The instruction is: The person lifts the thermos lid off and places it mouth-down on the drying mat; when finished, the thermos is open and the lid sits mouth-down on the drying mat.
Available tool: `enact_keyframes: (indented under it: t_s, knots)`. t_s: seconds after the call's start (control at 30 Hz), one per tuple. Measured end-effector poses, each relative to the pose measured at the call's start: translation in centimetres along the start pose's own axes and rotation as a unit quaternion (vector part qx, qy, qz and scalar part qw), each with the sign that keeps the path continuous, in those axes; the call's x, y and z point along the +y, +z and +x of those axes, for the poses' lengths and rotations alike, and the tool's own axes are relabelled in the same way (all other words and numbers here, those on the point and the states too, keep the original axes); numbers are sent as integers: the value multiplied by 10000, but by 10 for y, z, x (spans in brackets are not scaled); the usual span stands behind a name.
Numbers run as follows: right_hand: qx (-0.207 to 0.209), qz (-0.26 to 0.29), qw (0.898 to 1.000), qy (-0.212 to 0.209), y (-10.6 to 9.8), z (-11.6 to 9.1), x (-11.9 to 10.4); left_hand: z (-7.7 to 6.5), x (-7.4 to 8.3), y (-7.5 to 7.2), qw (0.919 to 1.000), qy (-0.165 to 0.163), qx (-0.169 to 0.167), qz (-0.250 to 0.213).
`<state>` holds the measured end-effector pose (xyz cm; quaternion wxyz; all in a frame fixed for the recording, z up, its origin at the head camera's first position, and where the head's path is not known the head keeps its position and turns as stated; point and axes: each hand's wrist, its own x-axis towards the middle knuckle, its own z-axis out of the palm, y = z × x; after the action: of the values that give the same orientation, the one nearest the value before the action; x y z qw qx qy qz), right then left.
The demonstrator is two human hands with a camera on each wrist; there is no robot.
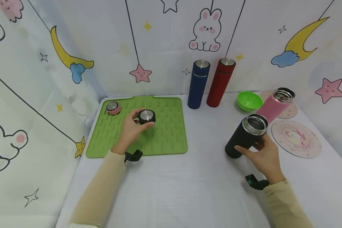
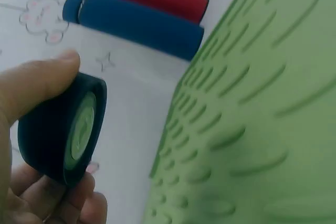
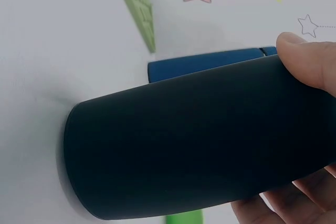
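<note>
In the left hand (image 1: 133, 127), a round black metal-topped lid (image 1: 147, 117) is pinched; in the right hand (image 1: 266, 157), an uncovered black cylindrical bottle (image 1: 240, 136) is gripped, which should be kept steady.

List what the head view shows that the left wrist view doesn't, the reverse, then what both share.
Only the head view: the right hand gripping the open black flask, the open pink flask, the pink lid on the green mat, the round pink mats and the steel top of the black lid.

Only the left wrist view: the black lid's underside, with its pale disc.

Both: the left hand holding that lid, the green mat, the blue flask and the red flask.
</note>
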<state>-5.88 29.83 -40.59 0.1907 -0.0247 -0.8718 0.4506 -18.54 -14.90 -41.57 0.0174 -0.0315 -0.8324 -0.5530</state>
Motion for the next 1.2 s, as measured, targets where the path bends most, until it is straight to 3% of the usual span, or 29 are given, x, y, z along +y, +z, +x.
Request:
enact_keyframes:
  t_s: [0.2,0.53,0.87,1.2]
  knots:
    - [89,-16,9998,170,-6,1,4,24,-13,-11,9988,-215,223,370]
    - [273,-22,9991,312,-12,4,10,53,-23,-11,9887,-397,228,1430]
    - [503,44,9976,470,-20,6,17,70,-29,-10,9856,-487,513,1536]
    - [761,50,9941,768,-30,9,27,80,-36,-7,9823,-697,576,1643]
